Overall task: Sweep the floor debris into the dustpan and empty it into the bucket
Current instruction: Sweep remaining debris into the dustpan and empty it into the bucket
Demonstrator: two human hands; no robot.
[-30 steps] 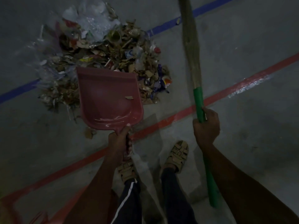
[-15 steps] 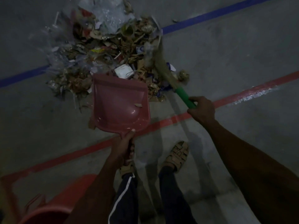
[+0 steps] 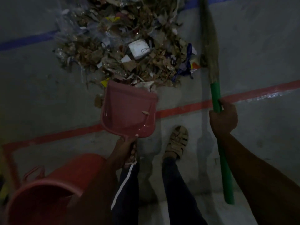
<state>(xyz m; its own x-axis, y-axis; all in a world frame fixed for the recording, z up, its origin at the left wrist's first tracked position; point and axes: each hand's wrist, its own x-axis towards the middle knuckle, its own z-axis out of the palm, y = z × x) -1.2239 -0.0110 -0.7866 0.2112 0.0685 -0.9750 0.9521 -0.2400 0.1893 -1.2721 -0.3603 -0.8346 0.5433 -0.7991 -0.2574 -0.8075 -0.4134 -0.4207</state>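
Bucket: a red bucket [image 3: 48, 192] is standing on the floor [image 3: 259, 46] at the near left, beside the person's left leg, its mouth facing up.
Left hand: the left hand [image 3: 128, 150] is gripping the handle of the pink dustpan [image 3: 128, 111], fingers curled tight around it.
Dustpan: it is lying across the red floor line [image 3: 186, 108], its front lip touching the near edge of the pile; only one leaf scrap is sitting inside.
Right hand: the right hand [image 3: 224, 119] is clamping the green handle of the broom [image 3: 211, 46], the bristles reaching up along the pile's right side.
Debris: the debris pile [image 3: 129, 46] of dry leaves, wrappers and paper is spreading farther out, over the blue line [image 3: 27, 40].
Doing it well: it is likely best keeping the lip pressed flat and drawing the bristles from the far side toward the pan, in short strokes.
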